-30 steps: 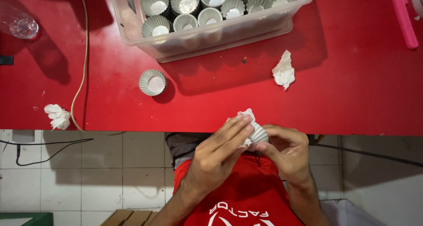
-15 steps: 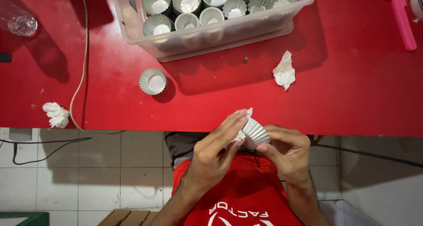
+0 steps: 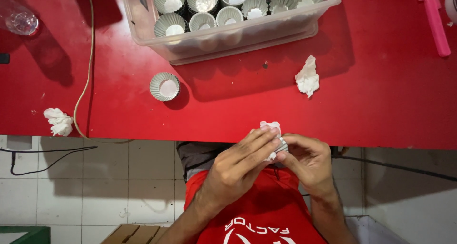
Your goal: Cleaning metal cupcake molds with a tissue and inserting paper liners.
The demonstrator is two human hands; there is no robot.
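Both my hands meet just below the near edge of the red table (image 3: 371, 110). My right hand (image 3: 309, 160) is closed around a small fluted metal cup mould (image 3: 282, 146), and only a sliver of it shows between the fingers. My left hand (image 3: 238, 168) presses a crumpled white tissue (image 3: 271, 127) against the mould with its fingers laid flat over it. A second fluted mould (image 3: 164, 86) stands alone on the table to the upper left of my hands.
A clear plastic tub (image 3: 228, 37) full of several fluted moulds sits at the back. Crumpled tissues lie at the left edge (image 3: 59, 121) and mid-right (image 3: 307, 77). A beige cord (image 3: 86, 68) runs down the left side. A pink tool (image 3: 432, 20) lies far right.
My left fingers have slid over the mould and now cover most of it; the tissue has shifted with them. Both hands stay at the table's edge.
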